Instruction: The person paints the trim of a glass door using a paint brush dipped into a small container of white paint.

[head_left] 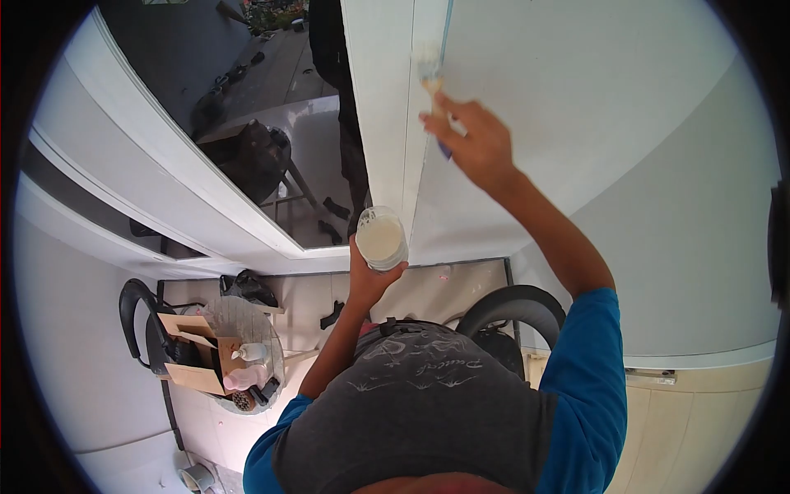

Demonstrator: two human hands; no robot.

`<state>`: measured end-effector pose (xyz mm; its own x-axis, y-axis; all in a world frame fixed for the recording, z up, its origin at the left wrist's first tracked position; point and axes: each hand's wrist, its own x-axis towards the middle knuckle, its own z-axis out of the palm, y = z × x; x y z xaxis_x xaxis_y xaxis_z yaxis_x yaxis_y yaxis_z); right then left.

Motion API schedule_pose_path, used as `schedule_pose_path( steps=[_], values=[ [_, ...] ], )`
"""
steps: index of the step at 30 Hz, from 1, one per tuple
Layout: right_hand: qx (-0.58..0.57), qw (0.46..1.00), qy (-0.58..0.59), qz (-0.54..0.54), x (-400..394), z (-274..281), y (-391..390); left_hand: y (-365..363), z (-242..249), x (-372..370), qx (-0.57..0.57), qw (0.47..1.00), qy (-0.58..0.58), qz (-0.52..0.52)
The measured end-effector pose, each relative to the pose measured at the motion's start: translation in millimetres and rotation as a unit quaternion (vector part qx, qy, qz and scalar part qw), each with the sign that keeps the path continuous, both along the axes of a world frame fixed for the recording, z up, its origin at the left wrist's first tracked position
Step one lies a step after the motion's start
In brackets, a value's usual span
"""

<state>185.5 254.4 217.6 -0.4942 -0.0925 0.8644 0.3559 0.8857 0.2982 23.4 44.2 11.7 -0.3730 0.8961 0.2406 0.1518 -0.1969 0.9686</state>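
My right hand (481,144) is closed around the handle of a paintbrush (430,76). The bristles, slightly blurred, lie against the white door frame (395,123), close to a thin blue line (447,33) where the frame meets the wall. Lower down, my left hand (372,280) grips a clear plastic cup (382,239) holding creamy white paint. The cup is held in front of the frame's lower part, beside the dark glass pane (280,148).
On the left, a round table (276,362) carries an open cardboard box (197,350) and bottles. A black chair (136,321) stands behind it. Another rounded dark seat (518,309) is near my right side. A bucket (196,477) sits at lower left.
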Motion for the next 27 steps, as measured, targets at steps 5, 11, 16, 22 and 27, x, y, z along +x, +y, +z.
schedule_pose_path(
  steps=[5,11,16,22,27],
  values=[
    [-0.066,0.994,-0.091,-0.007,4.7,-121.2,-10.6,-2.6,-3.3,-3.4,-0.001,1.0,-0.004,0.012],
    [-0.199,0.972,-0.125,-0.003,-4.6,-151.8,-32.7,-2.0,-4.5,-5.2,0.001,1.0,-0.003,0.012],
    [-0.19,0.981,-0.035,0.002,-8.4,-46.5,-16.6,-1.9,-2.2,-4.0,0.002,1.0,0.007,0.017],
    [-0.061,0.994,0.071,0.056,-0.9,4.1,-5.3,-5.8,-4.0,0.5,0.0,1.0,0.011,0.005],
    [-0.08,0.992,-0.099,0.005,10.7,-119.8,-1.2,-7.2,-5.1,-0.8,0.026,1.0,-0.005,0.006]
  ],
)
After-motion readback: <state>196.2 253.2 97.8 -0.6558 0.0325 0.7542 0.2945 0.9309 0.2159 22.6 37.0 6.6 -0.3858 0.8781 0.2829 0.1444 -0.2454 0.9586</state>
